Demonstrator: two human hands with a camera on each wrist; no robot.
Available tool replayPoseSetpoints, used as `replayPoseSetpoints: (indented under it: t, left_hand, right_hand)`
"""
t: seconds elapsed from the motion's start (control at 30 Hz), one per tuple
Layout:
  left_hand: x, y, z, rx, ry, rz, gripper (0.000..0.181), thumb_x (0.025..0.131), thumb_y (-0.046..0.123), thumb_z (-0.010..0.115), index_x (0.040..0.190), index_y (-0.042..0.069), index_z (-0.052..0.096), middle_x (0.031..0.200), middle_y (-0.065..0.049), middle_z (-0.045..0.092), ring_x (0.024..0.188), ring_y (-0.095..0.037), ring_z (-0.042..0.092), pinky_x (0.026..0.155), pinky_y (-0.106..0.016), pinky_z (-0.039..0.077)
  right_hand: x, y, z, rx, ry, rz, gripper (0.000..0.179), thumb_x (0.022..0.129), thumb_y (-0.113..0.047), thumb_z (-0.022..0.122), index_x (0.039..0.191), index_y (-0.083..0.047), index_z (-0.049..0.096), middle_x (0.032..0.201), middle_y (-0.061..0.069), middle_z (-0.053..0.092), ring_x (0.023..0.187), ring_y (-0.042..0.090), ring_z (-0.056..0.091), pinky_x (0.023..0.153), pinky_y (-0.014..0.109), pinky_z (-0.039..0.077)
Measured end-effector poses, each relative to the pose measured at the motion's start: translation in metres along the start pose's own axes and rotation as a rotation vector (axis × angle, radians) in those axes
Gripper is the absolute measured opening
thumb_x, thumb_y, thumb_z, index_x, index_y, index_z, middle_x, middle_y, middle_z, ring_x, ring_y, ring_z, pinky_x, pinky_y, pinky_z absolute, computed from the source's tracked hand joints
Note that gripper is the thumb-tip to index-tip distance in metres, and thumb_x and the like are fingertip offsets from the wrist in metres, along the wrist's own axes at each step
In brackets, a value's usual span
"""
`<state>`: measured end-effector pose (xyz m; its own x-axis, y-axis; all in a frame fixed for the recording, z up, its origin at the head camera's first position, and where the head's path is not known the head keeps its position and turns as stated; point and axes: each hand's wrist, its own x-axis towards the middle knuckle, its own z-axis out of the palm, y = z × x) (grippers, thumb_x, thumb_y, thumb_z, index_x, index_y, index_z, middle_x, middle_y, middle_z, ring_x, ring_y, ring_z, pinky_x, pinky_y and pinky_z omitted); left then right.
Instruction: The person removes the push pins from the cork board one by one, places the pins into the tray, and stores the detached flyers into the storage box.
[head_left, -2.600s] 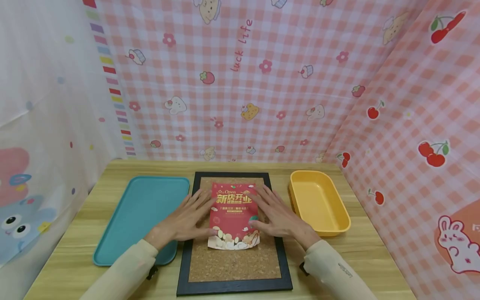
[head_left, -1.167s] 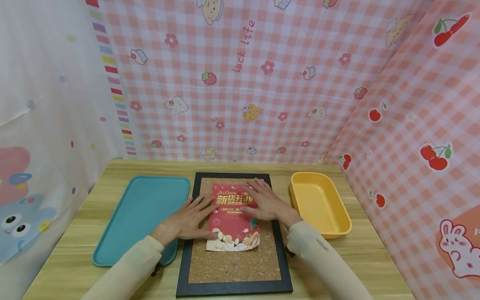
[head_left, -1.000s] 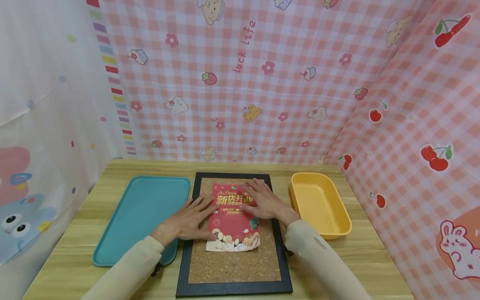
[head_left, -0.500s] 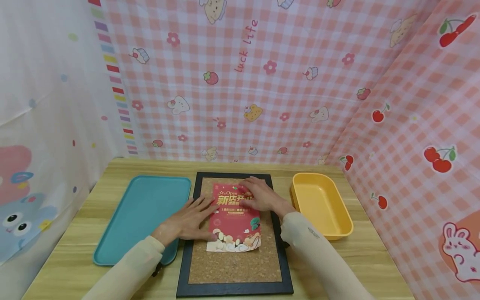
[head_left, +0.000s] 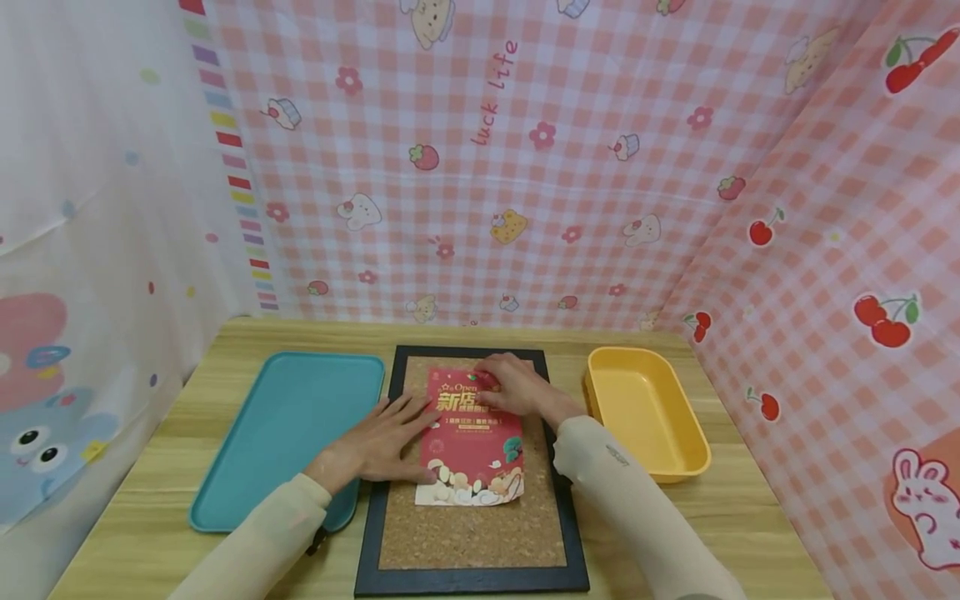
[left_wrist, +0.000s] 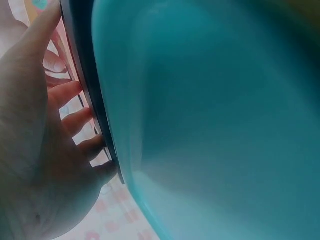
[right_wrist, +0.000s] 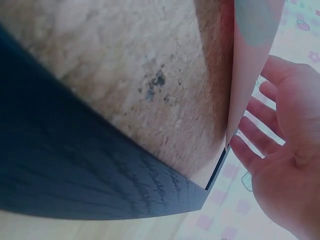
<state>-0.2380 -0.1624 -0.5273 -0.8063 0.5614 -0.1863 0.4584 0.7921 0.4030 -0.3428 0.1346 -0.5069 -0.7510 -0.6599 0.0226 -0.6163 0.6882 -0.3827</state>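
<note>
A red flyer (head_left: 472, 450) with gold lettering lies on a black-framed corkboard (head_left: 472, 537) in the head view. Its lower edge curls a little. My left hand (head_left: 378, 442) rests with spread fingers along the flyer's left side, its thumb near the lower left corner. Over the flyer's upper right part is my right hand (head_left: 519, 390), fingers bent and fingertips on the paper, covering some lettering. In the right wrist view, the right edge of the flyer (right_wrist: 250, 65) stands off the cork (right_wrist: 150, 85), with fingertips touching the paper.
Left of the board lies a teal tray (head_left: 288, 433), partly under my left forearm. A yellow tray (head_left: 641, 408) stands on the right, close to my right forearm. Printed cloth (head_left: 450, 192) hangs behind the wooden table (head_left: 142, 467).
My right hand has moved from the flyer's right side up and inward over its upper right part, and its fingers have bent more. The left hand has stayed nearly still.
</note>
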Motion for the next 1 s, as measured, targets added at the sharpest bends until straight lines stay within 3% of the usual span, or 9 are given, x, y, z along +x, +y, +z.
replayPoseSetpoints:
  t: [0.27, 0.67, 1.0]
  left_hand:
    - [-0.001, 0.002, -0.002, 0.011, 0.011, 0.011, 0.105, 0.099, 0.072, 0.077, 0.179, 0.017, 0.037, 0.190, -0.017, 0.022, 0.177, -0.050, 0.014, 0.143, -0.073, 0.012]
    - [-0.002, 0.003, -0.002, 0.005, 0.002, 0.005, 0.105, 0.099, 0.071, 0.077, 0.179, 0.017, 0.037, 0.190, -0.017, 0.022, 0.177, -0.049, 0.015, 0.144, -0.072, 0.011]
    - [-0.001, 0.001, -0.001, 0.006, -0.003, -0.001, 0.104, 0.100, 0.071, 0.076, 0.179, 0.019, 0.036, 0.190, -0.016, 0.021, 0.178, -0.048, 0.013, 0.145, -0.070, 0.009]
  right_hand:
    - [0.005, 0.001, -0.001, 0.005, 0.010, 0.026, 0.041, 0.112, -0.024, 0.074, 0.149, -0.007, 0.073, 0.142, 0.015, 0.073, 0.131, 0.032, 0.065, 0.112, 0.053, 0.060]
    - [0.012, 0.004, 0.003, 0.007, 0.003, 0.073, 0.029, 0.114, -0.022, 0.072, 0.140, -0.013, 0.079, 0.126, 0.009, 0.074, 0.110, 0.024, 0.069, 0.100, 0.048, 0.063]
    - [0.022, 0.015, 0.006, 0.030, 0.024, -0.022, 0.021, 0.114, -0.016, 0.070, 0.126, -0.010, 0.086, 0.116, 0.009, 0.076, 0.097, 0.019, 0.066, 0.085, 0.039, 0.061]
